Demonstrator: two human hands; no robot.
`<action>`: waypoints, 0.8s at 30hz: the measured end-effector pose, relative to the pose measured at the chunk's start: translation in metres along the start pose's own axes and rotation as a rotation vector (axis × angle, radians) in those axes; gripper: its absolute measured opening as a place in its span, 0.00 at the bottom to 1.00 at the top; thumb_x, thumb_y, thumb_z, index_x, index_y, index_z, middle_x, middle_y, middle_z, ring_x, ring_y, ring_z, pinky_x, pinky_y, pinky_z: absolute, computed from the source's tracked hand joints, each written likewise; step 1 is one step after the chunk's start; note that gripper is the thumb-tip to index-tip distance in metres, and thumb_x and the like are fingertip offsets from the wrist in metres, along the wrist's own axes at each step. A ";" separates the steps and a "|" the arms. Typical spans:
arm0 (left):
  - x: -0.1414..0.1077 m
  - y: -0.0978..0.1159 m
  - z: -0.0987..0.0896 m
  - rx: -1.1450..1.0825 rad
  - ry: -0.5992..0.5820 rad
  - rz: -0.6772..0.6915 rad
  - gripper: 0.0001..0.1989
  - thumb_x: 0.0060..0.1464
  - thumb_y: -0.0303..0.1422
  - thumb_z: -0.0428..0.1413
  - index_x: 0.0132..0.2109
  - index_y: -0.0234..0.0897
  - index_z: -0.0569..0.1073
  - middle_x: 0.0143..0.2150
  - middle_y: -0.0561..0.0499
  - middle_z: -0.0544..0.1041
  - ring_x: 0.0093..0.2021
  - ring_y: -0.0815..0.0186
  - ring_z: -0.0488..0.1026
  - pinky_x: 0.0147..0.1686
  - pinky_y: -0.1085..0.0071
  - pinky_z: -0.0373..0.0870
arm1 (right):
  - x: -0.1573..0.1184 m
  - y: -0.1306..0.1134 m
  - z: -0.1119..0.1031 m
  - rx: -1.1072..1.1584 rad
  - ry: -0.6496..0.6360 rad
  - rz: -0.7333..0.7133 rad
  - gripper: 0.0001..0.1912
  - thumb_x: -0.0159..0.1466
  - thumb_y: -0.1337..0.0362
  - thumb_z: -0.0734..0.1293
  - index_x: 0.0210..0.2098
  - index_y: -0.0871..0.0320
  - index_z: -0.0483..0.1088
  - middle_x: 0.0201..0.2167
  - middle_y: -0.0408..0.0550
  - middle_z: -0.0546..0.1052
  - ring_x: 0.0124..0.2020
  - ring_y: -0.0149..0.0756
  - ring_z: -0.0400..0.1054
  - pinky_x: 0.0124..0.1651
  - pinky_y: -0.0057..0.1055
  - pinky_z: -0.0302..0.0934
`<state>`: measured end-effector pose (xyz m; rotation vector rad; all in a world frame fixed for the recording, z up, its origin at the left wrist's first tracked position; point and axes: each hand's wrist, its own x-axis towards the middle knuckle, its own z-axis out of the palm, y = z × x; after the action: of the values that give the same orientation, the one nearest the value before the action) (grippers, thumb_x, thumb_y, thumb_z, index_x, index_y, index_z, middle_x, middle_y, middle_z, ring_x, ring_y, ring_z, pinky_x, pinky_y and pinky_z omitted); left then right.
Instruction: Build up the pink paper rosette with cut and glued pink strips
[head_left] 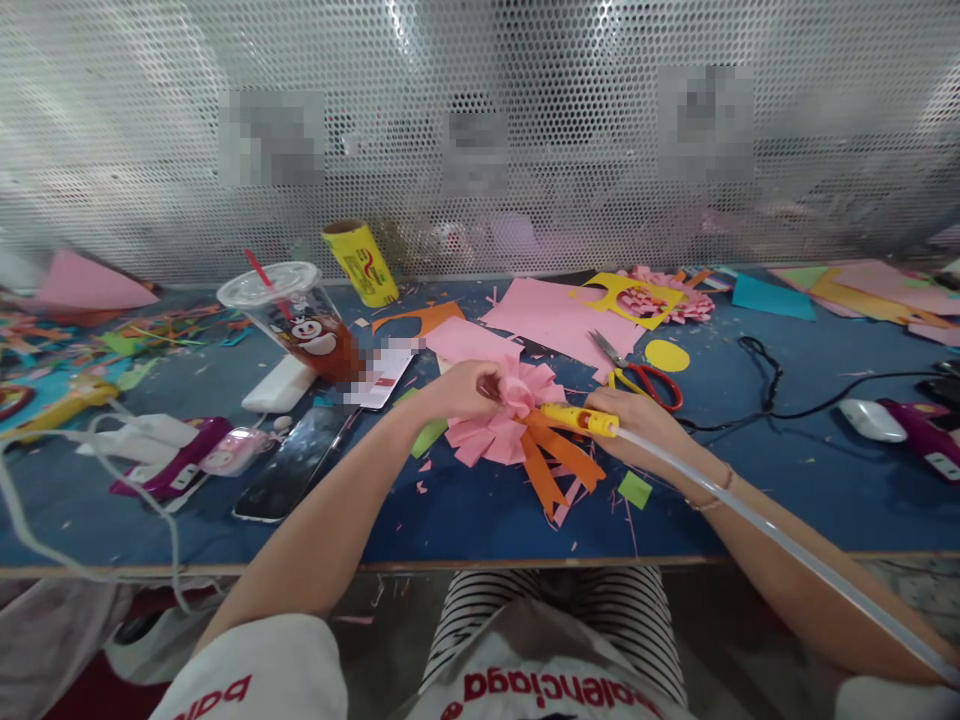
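Note:
My left hand is closed on a pink paper flower with fringed petals, just above the table's front half. Orange paper tails hang from the flower toward me. My right hand grips a yellow glue gun, its front end close against the flower. Out of the gun's back, a long translucent glue stick runs over my right forearm. The nozzle is hidden, and whether it touches the paper I cannot tell. Scissors with red and yellow handles lie just beyond my right hand.
A drink cup, a yellow tube, and a phone stand or lie to the left. Another glue gun and white cables are farther left. Pink sheets and a pink flower lie behind; a black cable crosses the right.

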<state>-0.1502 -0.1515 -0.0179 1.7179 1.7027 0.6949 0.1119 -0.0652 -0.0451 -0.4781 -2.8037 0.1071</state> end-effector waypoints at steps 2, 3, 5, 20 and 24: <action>0.000 -0.003 -0.003 0.032 -0.007 -0.012 0.10 0.38 0.34 0.57 0.29 0.35 0.67 0.26 0.54 0.69 0.28 0.70 0.65 0.27 0.74 0.60 | 0.001 -0.005 -0.002 0.009 -0.016 0.000 0.05 0.60 0.70 0.57 0.30 0.60 0.62 0.29 0.46 0.68 0.30 0.28 0.59 0.32 0.26 0.49; 0.001 -0.004 -0.004 0.054 -0.008 -0.020 0.11 0.39 0.36 0.57 0.29 0.35 0.67 0.26 0.54 0.69 0.27 0.70 0.65 0.27 0.74 0.59 | 0.002 -0.007 -0.002 0.015 -0.021 0.001 0.05 0.60 0.70 0.57 0.30 0.60 0.62 0.29 0.45 0.68 0.29 0.28 0.59 0.32 0.26 0.49; 0.002 -0.007 -0.004 0.090 -0.009 -0.026 0.11 0.41 0.39 0.56 0.29 0.34 0.68 0.25 0.54 0.69 0.26 0.71 0.64 0.25 0.74 0.58 | 0.003 -0.011 -0.003 0.026 -0.023 0.006 0.05 0.60 0.70 0.57 0.29 0.60 0.62 0.28 0.45 0.67 0.29 0.28 0.58 0.32 0.25 0.49; -0.005 -0.001 -0.007 0.327 0.018 0.067 0.07 0.38 0.31 0.54 0.29 0.37 0.66 0.27 0.53 0.68 0.26 0.71 0.62 0.24 0.74 0.53 | 0.006 -0.014 0.002 -0.004 -0.077 0.127 0.05 0.60 0.69 0.57 0.29 0.60 0.62 0.28 0.45 0.67 0.28 0.28 0.59 0.30 0.26 0.47; -0.004 -0.002 -0.007 0.376 0.019 0.073 0.06 0.37 0.31 0.55 0.26 0.37 0.64 0.26 0.52 0.67 0.25 0.71 0.61 0.24 0.73 0.52 | 0.008 -0.014 0.001 -0.011 -0.077 0.136 0.04 0.58 0.70 0.57 0.28 0.60 0.62 0.28 0.45 0.67 0.27 0.28 0.58 0.30 0.27 0.48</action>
<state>-0.1572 -0.1554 -0.0146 2.0405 1.8815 0.4418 0.0999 -0.0763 -0.0425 -0.6812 -2.8459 0.1417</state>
